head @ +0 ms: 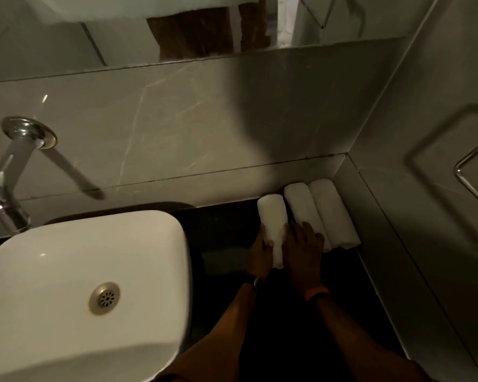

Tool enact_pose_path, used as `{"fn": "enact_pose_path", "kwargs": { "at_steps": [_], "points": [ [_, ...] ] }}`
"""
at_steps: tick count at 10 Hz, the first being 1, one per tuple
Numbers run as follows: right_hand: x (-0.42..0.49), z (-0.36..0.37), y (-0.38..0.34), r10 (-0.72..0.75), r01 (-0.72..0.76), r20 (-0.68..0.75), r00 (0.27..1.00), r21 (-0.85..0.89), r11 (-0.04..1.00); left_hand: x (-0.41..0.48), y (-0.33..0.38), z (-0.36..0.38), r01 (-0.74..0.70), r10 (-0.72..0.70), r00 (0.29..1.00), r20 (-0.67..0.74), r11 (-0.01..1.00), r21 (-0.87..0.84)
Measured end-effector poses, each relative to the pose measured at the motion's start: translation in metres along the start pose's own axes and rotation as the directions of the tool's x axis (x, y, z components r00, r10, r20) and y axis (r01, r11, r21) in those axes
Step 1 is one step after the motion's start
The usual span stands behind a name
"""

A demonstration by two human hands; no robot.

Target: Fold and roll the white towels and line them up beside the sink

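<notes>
Three rolled white towels lie side by side on the dark counter (221,244), right of the white sink (80,271). The rightmost roll (333,213) rests against the side wall, and the middle roll (301,208) touches it. The left roll (272,219) sits a little nearer to me. My left hand (260,255) grips that roll's near left side. My right hand (304,249) lies flat across the near ends of the left and middle rolls, fingers spread.
A chrome wall tap (9,172) reaches over the sink's back left. A mirror (177,28) runs above the marble backsplash. A chrome rail (472,172) juts from the right wall. Dark bare counter lies between the sink and the towels.
</notes>
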State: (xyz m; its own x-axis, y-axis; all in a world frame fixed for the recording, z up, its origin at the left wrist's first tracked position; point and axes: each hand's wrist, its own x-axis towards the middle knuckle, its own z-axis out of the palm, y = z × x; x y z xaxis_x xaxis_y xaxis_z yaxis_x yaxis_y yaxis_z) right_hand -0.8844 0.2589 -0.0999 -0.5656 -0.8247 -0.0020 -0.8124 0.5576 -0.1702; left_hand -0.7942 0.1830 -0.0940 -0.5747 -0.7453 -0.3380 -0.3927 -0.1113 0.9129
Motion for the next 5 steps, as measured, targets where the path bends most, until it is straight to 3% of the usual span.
{"fn": "enact_pose_path", "kwargs": {
  "at_steps": [1,3,5],
  "points": [
    [0.031,0.002,0.017,0.017,-0.015,-0.074,0.997,0.026,1.0,0.027,0.011,0.014,0.082,-0.076,0.996,0.039,0.98,-0.181],
    [0.049,0.009,0.034,0.018,-0.005,-0.125,0.992,0.1,0.995,0.038,0.017,0.03,0.112,-0.104,0.993,0.048,0.966,-0.234],
    [0.048,0.001,0.033,0.012,-0.006,-0.043,0.999,0.136,0.991,0.032,0.032,0.02,0.08,-0.081,0.995,0.061,0.997,0.024]
  ]
}}
